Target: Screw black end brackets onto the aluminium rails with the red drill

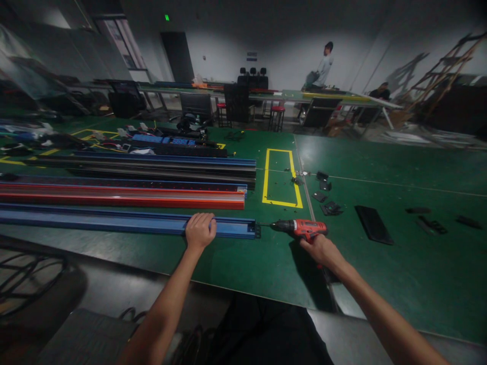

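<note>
Red and black, the drill [310, 226] lies level in the head view, and what a line it makes: its slim bit points to nine o'clock, straight at the end of the blue rail [133, 224]! Tip touching or just short? Can't tell from here. The right hand [321, 248] is wrapped firmly round the drill's handle; the left hand [200, 229], fingers folded over the rail near that end, has it pressed to the green table [380, 284]. At twelve o'clock from the left hand, a red rail [152, 198]. From the drill: yellow tape outline [283, 205] at eleven, small black parts [331, 208] at one, a flat black piece [374, 224] at three.
</note>
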`<state>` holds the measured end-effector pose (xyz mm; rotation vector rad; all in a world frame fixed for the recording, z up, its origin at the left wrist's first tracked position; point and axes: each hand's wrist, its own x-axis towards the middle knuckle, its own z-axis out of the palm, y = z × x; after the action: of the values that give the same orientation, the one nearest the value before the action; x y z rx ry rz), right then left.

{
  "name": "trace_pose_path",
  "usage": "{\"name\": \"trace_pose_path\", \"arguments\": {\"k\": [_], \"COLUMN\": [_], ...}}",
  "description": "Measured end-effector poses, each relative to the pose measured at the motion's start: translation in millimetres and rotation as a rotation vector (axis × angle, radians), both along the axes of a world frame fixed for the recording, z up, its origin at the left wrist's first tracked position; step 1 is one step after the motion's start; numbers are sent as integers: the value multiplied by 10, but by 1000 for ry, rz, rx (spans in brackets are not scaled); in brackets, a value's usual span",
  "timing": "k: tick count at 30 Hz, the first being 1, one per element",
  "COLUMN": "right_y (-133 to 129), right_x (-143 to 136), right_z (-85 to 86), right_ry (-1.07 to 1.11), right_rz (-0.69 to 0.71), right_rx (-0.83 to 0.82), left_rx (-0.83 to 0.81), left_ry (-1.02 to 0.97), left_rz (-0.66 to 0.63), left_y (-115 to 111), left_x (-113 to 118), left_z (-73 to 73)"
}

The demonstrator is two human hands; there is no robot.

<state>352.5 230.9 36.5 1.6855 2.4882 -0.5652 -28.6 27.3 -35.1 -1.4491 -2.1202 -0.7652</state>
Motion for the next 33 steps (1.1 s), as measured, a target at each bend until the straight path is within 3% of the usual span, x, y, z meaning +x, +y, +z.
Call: {"name": "trace_pose_path", "arguments": {"k": [12,22,33], "right_y": [-54,37,-41], "right_x": [-31,39,-6], "right_z": [88,-98,2], "right_ry": [20,78,41], "right_rz": [-7,45,54], "right_rx": [-10,21,42], "left_rx": [-5,9,14], "left_ry": [66,116,113], "left_rz": [13,7,10], "left_y": [-2,4,3], "left_x": [1,-13,-16], "left_z": [10,-6,-7]}}
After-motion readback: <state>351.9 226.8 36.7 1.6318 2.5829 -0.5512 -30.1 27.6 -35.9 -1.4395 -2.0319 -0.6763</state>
